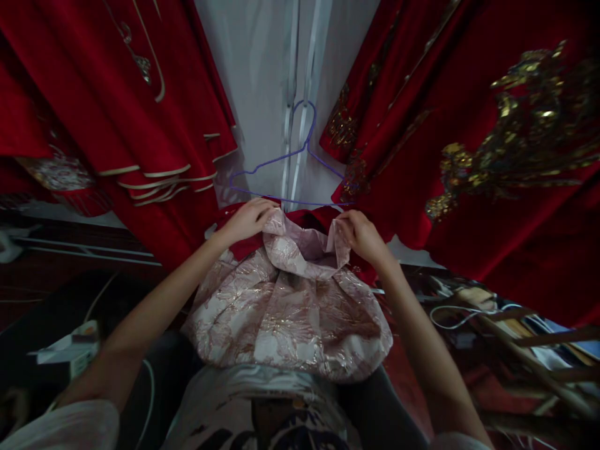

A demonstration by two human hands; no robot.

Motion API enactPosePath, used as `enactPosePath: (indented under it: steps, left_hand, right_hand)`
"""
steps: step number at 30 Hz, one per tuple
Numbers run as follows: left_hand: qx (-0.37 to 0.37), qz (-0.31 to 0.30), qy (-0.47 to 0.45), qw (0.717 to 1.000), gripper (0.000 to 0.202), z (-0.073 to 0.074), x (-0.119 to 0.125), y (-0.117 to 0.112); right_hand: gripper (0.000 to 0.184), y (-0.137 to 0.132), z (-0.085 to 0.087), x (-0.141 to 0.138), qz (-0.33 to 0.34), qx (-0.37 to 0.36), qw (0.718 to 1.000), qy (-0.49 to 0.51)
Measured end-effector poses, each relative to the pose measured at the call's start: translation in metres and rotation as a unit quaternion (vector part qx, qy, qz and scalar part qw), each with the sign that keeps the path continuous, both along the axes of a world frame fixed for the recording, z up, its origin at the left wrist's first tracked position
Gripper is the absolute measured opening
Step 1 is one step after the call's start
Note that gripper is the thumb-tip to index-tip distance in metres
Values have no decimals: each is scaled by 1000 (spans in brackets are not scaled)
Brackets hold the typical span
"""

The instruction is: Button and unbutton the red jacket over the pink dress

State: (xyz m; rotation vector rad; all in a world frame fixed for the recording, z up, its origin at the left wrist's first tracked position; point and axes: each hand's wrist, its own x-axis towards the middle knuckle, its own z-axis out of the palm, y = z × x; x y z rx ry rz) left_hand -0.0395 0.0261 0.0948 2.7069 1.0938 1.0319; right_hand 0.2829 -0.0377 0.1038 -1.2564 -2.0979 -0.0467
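Observation:
A pale pink brocade skirt (295, 319) with shiny thread and pleats lies across my lap, its waistband (300, 259) gathered at the top. My left hand (255, 219) pinches the left end of that waistband. On the other side, my right hand (363, 234) grips the band's right end, fingers closed over the cloth. Between the hands the waist opening shows its pink inside. Just beyond them a thin purple wire hanger (293, 201) hangs by its hook, with no garment on it. Red cloth lies behind the skirt.
Red garments with pale trim (164, 125) hang at the left. At the right are red garments with gold sequin embroidery (506, 125). White metal poles (295, 75) stand at the centre back. A small white box (72, 350) sits lower left, and a wooden rack (529, 356) lower right.

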Motion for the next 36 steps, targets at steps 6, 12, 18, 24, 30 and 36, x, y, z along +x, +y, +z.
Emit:
enactPosePath:
  steps: [6, 12, 18, 24, 30, 36]
  left_hand:
    - [61, -25, 34, 997, 27, -8, 49, 23]
    - [63, -10, 23, 998, 28, -20, 47, 18]
    - [61, -20, 5, 998, 26, -14, 35, -3]
    - [66, -8, 23, 998, 27, -10, 34, -10]
    - [59, -20, 16, 998, 28, -11, 34, -9]
    - [39, -51, -12, 998, 26, -15, 57, -9]
  right_hand:
    - [25, 11, 27, -10, -38, 131, 991, -13]
    - [27, 57, 1, 66, -141, 131, 980, -51]
    - [25, 67, -30, 122, -207, 160, 965, -6]
    - [22, 66, -30, 115, -172, 186, 965, 63]
    - [24, 60, -13, 96, -177, 167, 964, 103]
    - [25, 65, 25, 48, -161, 176, 967, 86]
